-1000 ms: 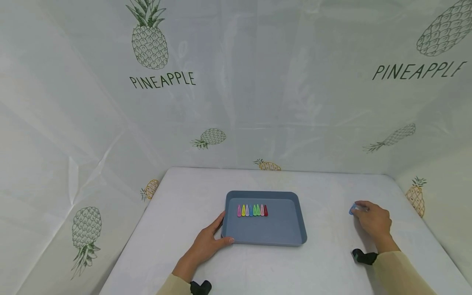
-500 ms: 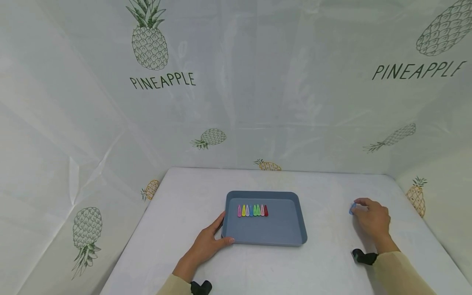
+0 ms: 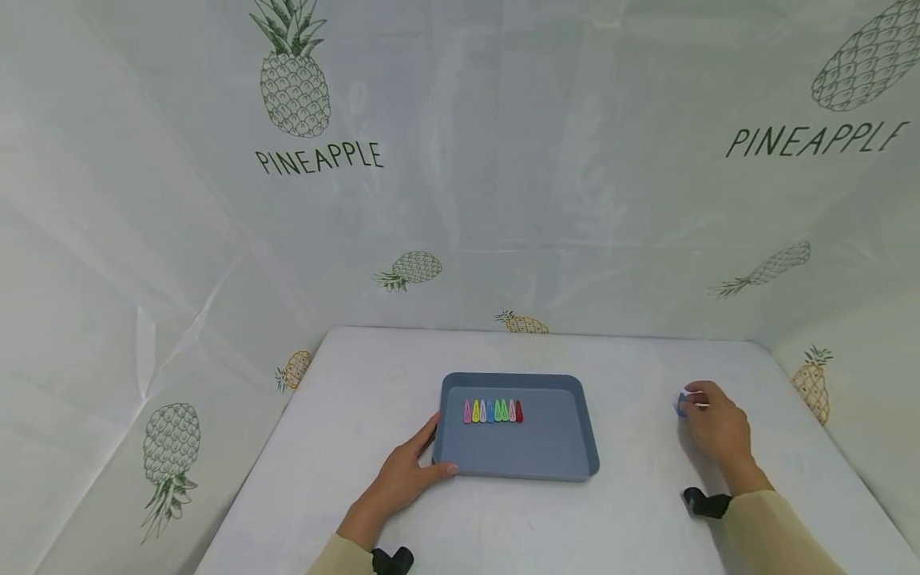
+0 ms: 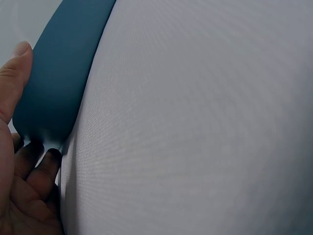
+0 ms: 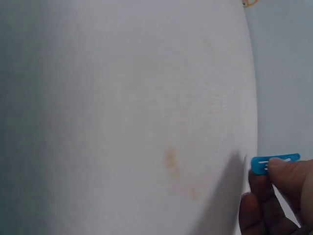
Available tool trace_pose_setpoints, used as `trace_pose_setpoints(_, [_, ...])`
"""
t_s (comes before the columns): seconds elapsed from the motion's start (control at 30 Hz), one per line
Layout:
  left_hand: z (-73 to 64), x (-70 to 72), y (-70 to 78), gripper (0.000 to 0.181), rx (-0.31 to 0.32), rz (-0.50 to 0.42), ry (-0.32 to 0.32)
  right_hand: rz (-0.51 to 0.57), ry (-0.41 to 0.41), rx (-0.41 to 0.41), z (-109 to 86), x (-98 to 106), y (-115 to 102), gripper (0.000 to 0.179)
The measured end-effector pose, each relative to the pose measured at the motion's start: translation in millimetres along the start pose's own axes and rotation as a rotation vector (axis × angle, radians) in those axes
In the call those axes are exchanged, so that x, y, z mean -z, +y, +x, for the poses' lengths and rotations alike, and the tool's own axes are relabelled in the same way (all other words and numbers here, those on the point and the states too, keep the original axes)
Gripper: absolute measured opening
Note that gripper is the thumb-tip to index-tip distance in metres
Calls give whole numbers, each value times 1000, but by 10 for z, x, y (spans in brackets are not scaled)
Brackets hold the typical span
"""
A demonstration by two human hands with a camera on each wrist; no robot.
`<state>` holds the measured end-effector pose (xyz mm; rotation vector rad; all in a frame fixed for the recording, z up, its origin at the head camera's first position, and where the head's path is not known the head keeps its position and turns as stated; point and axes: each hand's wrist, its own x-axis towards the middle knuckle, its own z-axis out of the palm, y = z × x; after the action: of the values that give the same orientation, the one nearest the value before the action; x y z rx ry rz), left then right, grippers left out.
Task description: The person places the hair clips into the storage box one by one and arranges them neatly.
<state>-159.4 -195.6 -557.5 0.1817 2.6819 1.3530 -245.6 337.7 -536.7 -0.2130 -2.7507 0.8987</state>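
A blue-grey tray (image 3: 532, 447) lies mid-table in the head view. My left hand (image 3: 402, 477) grips its near left corner, thumb at the front rim and fingers along the left side; the left wrist view shows the fingertips at the corner of the tray wall. Between thumb and fingers of my right hand (image 3: 719, 431) I pinch a blue snap hair clip (image 5: 259, 166), off to the right of the tray, over the white table. On the tray lies an upright row of hair clips, from a pink clip (image 3: 466, 411) at left to a red clip (image 3: 519, 411) at right.
The table's white cover (image 3: 632, 511) extends around the tray. Behind and beside it hangs a pale sheet (image 3: 517, 200) printed with pineapples. A black wrist strap (image 3: 707, 503) sits on the right wrist, another strap (image 3: 391, 561) on the left.
My right hand has shifted slightly left and away from me, and the blue hair clip has turned in its fingers. The left hand and tray stay in place.
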Motion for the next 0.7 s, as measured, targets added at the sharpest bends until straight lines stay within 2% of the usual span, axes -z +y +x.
trace_pose_setpoints(0.13, [0, 0, -7, 100, -4, 5, 0, 53, 15, -23, 10, -15, -34, 25])
trace_pose_setpoints(0.37, [2, 1, -11, 100, -11, 5, 2, 284, -40, -74, -37, -17, -204, 30])
trace_pose_setpoints(0.7, [-2, 6, -2, 100, -14, -1, 3, 457, -54, 6, -58, -77, -515, 29])
